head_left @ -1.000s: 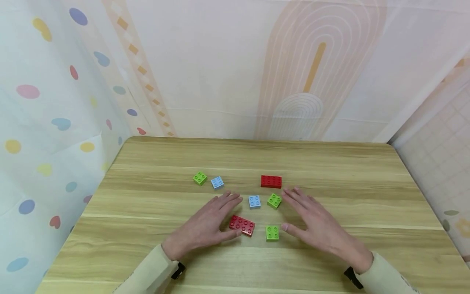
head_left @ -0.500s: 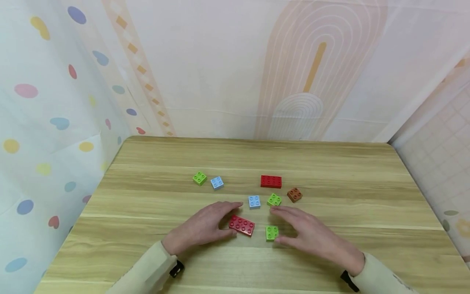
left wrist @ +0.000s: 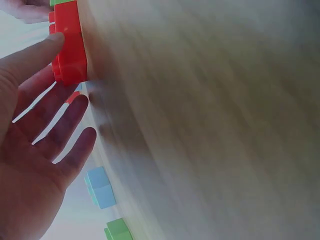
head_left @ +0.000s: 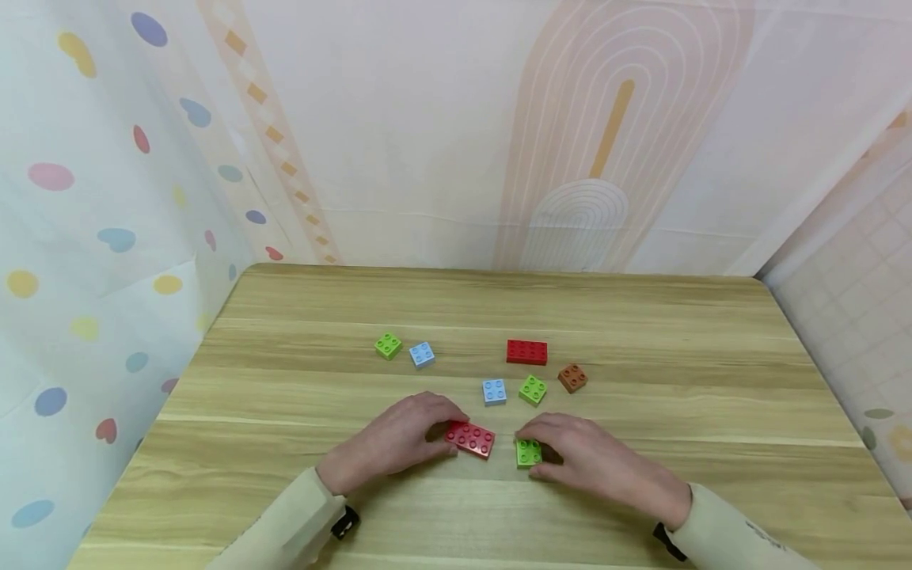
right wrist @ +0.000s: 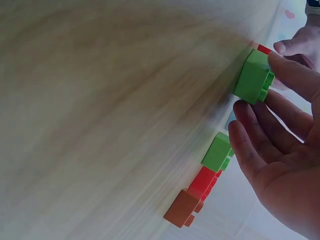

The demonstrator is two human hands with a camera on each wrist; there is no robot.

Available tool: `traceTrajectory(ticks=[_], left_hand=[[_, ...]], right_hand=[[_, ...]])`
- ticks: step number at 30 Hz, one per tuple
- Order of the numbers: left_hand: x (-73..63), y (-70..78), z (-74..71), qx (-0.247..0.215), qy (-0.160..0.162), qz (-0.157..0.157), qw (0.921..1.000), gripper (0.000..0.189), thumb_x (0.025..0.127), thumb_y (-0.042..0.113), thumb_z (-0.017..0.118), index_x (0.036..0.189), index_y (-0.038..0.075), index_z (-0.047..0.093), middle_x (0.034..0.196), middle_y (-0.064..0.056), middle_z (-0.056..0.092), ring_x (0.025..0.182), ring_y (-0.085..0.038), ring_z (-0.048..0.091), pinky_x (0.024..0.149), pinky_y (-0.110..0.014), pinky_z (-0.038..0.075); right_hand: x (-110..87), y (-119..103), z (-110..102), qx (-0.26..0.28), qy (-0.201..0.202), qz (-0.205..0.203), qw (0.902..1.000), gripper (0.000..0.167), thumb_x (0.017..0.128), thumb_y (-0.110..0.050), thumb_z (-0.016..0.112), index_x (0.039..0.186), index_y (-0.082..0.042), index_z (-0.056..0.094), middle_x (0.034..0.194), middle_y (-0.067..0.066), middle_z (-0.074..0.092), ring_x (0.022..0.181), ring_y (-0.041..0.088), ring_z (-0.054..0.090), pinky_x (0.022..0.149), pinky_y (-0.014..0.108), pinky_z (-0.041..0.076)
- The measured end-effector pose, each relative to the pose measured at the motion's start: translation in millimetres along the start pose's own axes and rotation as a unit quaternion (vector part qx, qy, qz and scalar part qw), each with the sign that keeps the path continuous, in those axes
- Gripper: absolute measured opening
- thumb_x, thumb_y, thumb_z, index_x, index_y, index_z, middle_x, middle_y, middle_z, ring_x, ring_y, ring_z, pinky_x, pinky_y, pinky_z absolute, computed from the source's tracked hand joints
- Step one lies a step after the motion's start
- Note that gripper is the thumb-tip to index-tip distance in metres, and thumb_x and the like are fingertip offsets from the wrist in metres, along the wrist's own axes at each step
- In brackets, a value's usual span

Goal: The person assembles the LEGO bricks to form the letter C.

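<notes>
My left hand (head_left: 392, 437) grips the left end of a red eight-stud toy brick (head_left: 473, 441), thumb on the near side and fingers on the far side. In the left wrist view the thumb overlaps that red brick (left wrist: 71, 55), while the other fingers spread loosely below it. To the right, my right hand (head_left: 602, 459) pinches a green four-stud brick (head_left: 529, 454) between thumb and forefinger. The right wrist view shows this green brick (right wrist: 254, 77) with its studs toward the palm. Both bricks are low at the tabletop, a small gap between them.
Beyond the hands lie a light blue brick (head_left: 494, 392), a green brick (head_left: 533, 390), a brown brick (head_left: 573, 378) and a red brick (head_left: 526, 352). Farther left sit another green brick (head_left: 388, 346) and blue brick (head_left: 422, 355). A patterned cloth (head_left: 427, 119) hangs behind the wooden table (head_left: 321, 297).
Both hands have lowered and drawn in their fingers, the left around the red brick's end, the right around the near green brick. The right hand moved nearer, uncovering the brown brick.
</notes>
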State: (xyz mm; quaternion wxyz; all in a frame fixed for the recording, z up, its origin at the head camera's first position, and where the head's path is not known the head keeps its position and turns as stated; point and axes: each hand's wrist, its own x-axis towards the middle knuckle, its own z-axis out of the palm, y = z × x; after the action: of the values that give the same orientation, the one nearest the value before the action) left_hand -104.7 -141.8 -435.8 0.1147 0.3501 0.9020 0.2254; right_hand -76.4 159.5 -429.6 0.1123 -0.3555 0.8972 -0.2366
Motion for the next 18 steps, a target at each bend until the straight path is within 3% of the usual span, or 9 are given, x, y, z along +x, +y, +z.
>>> traceTrajectory(ticks=[6,18], left_hand=[[2.0,2.5,1.6,-0.013,-0.004,-0.011,0.9998,0.031,0.095,0.027,0.078,0.124,0.014,0.073,0.12,0.003,0.072,0.114,-0.015,0.065,0.103,-0.042,0.053],[5.5,13.0,8.7,-0.018,0.006,-0.01,0.9998,0.028,0.096,0.025,0.077,0.12,0.013,0.073,0.115,0.003,0.072,0.108,-0.013,0.065,0.1,-0.039,0.055]], right_hand=[[-0.7,0,-2,0.004,-0.003,0.014,0.9999,0.035,0.094,-0.019,0.078,0.127,-0.008,0.07,0.124,0.001,0.07,0.114,0.016,0.065,0.098,0.039,0.057],[-9.4,3,-11,0.026,0.054,0.016,0.998,0.041,0.093,-0.014,0.077,0.131,-0.004,0.067,0.128,0.008,0.069,0.116,0.025,0.066,0.1,0.045,0.056]])
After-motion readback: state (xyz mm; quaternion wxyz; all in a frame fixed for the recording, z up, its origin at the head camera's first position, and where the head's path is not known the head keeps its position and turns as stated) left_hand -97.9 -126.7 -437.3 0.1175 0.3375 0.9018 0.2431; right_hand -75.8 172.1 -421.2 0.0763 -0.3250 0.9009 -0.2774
